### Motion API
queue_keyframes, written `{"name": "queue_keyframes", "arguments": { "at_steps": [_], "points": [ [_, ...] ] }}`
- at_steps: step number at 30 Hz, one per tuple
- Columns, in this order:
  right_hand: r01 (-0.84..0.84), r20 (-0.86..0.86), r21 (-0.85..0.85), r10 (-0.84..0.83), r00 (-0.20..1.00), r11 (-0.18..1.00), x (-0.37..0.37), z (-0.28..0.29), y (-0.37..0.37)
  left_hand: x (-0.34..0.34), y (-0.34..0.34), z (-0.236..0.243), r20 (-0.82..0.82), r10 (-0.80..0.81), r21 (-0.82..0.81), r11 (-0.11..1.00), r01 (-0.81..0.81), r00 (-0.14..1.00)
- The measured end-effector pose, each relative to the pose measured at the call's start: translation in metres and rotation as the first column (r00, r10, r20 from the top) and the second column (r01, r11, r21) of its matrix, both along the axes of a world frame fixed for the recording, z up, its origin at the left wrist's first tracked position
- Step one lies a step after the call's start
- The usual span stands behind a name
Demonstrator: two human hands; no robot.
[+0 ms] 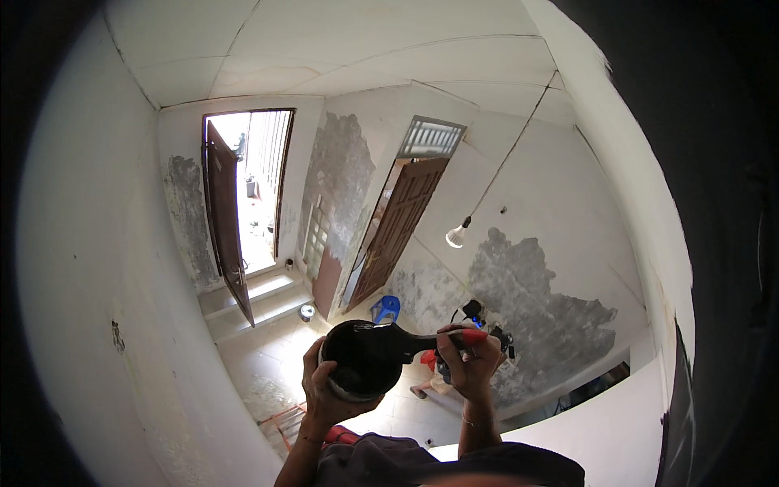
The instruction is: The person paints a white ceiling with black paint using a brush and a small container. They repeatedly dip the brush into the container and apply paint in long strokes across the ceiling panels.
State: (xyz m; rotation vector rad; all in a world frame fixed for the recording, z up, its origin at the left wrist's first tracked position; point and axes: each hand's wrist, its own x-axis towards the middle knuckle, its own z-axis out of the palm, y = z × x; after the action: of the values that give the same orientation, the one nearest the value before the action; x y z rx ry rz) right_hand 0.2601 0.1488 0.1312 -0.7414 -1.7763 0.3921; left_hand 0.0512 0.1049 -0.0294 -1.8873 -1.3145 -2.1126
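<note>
My left hand (324,398) is wrapped round the side of a round tub (357,361) with dark, glossy black paint inside. Between the fingers of my right hand (473,365) is a paintbrush with a red handle (464,335). Its dark head points left and rests at the tub's right rim; black paint hides where bristles and rim meet. Both hands are held in front of my dark-clothed body, high above the floor.
A black-painted surface (730,268) borders the white wall edge at the right. One light bulb (455,237) hangs on a cord. Far below are a blue stool (385,308), a paint can (307,312), orange-red metal bars (286,424) and another person's leg (434,385), partly hidden.
</note>
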Motion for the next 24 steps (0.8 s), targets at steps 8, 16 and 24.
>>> {"name": "queue_keyframes", "arguments": {
  "at_steps": [8, 16, 24],
  "points": [
    [-0.043, 0.112, -0.079, 0.052, 0.992, 0.996, 0.003, -0.011, 0.005, -0.001, -0.002, 0.011, -0.056, 0.017, -0.037, 0.999, -0.019, 0.998],
    [-0.067, 0.161, -0.088, 0.081, 0.984, 0.994, 0.004, -0.007, 0.002, 0.003, -0.002, 0.013, -0.060, 0.007, -0.033, 0.999, -0.009, 0.998],
    [-0.005, 0.166, -0.071, 0.017, 0.986, 0.997, 0.002, -0.008, -0.001, 0.005, 0.001, 0.005, -0.024, -0.051, -0.029, 0.998, 0.050, 0.998]
  ]
}}
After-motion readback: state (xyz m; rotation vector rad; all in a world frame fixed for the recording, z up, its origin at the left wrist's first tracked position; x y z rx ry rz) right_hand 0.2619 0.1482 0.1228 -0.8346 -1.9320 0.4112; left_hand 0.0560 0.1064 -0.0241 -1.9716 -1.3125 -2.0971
